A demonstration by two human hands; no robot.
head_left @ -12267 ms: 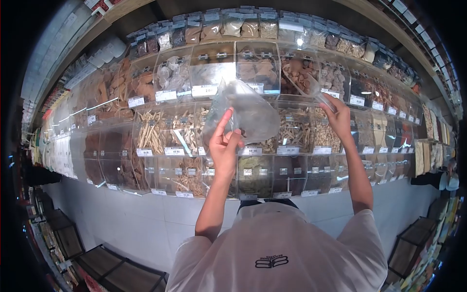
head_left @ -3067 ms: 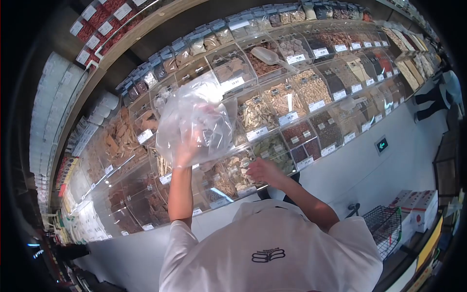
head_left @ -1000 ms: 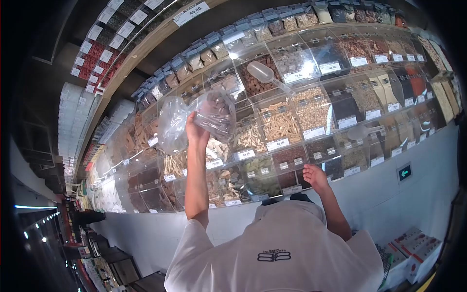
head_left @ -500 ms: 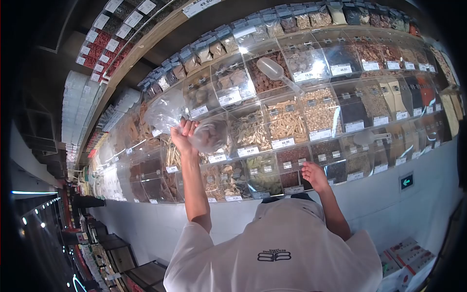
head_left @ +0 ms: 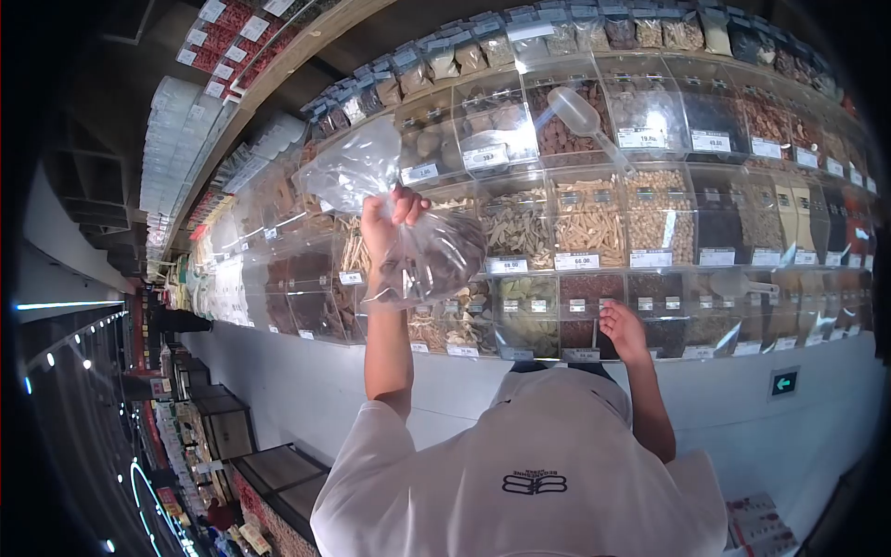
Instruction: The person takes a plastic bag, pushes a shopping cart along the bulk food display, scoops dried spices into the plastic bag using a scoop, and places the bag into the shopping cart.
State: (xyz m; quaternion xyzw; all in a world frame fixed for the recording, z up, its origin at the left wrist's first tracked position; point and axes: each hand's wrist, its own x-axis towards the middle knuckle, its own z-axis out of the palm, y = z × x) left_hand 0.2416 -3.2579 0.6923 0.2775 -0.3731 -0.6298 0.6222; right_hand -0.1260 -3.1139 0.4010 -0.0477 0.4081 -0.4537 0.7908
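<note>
My left hand (head_left: 392, 209) is closed around the gathered neck of a clear plastic bag (head_left: 357, 167), held up in front of the bins. The bag's lower part bulges below my fist and holds dark brownish pieces that I cannot name. My right hand (head_left: 624, 329) is beside the front of a lower bin of small reddish grains (head_left: 594, 286); its fingers are loosely bent and apart, with nothing visible in them. A clear plastic scoop (head_left: 574, 111) lies on top of the upper bins, its handle pointing down to the right.
Clear bins of dried goods with price labels (head_left: 580, 262) stand in tiers. Small packed bags (head_left: 469, 56) line the top. Another scoop (head_left: 733, 284) lies at the lower right. Stacked plastic containers (head_left: 176, 139) are on the left, and a green arrow sign (head_left: 784, 382) is on the white wall.
The plastic bag has swung and spread, its filled part now hanging lower and wider below my left fist. My view has shifted slightly. The right hand stays near the lower bins.
</note>
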